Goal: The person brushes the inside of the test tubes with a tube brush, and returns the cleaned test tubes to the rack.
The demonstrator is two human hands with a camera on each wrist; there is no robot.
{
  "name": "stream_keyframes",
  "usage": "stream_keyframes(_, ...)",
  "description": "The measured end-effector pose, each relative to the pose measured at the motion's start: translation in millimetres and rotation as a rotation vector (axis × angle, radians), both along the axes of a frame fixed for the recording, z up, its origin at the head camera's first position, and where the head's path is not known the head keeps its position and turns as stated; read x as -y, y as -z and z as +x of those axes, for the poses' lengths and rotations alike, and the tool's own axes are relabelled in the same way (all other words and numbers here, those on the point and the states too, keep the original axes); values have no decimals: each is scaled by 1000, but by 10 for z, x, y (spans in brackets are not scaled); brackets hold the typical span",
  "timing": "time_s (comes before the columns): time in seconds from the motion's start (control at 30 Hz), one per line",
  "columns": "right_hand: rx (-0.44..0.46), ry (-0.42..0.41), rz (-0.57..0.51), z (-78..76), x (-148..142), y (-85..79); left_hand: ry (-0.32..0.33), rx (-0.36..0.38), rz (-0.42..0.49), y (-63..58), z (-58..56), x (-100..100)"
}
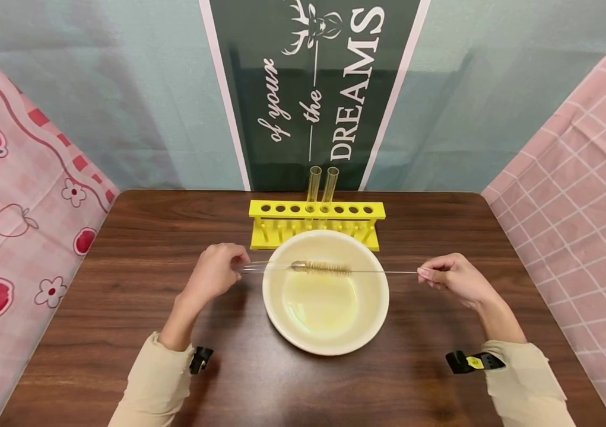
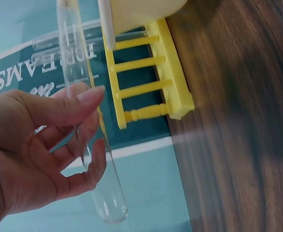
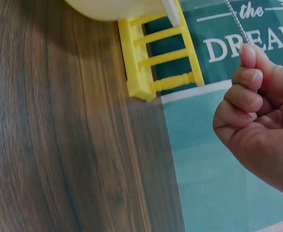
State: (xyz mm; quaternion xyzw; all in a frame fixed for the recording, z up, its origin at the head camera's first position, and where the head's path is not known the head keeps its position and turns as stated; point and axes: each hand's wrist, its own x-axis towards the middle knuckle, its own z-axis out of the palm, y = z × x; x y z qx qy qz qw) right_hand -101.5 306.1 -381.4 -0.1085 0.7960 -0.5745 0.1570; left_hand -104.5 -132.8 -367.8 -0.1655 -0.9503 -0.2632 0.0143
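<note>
My left hand [image 1: 217, 270] grips a clear glass test tube [image 1: 257, 267] that lies nearly level, its mouth pointing right over the bowl. In the left wrist view, thumb and fingers wrap the tube [image 2: 110, 198], its rounded end sticking out below them. Between thumb and fingertip my right hand [image 1: 452, 276] pinches the thin twisted wire handle [image 3: 238, 21] of a test tube brush [image 1: 324, 268]. The brush's tan bristles stretch level above the white bowl [image 1: 329, 347], with the tip at the tube's mouth. Pale yellow liquid shows in the bowl.
Just behind the bowl stands a yellow test tube rack [image 1: 380, 210] with two upright glass tubes [image 1: 313, 187] in its middle holes. A printed cloth [image 1: 148, 118] hangs behind the wooden table [image 1: 420, 391], and patterned cloths flank both sides.
</note>
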Motion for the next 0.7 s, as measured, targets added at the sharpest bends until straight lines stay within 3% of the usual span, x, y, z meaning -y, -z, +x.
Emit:
stream_keyframes(0.2, 82, 26, -71, -15, 117, -8, 16, -7, -6, 0, -12, -104)
stream_keyframes(0.43, 190, 87, -78, -50, 282, -2, 18, -30, -22, -23, -19, -172)
stream_keyframes(0.7, 206, 99, -99, -77, 447, 5, 29, -15, -38, -55, -26, -238)
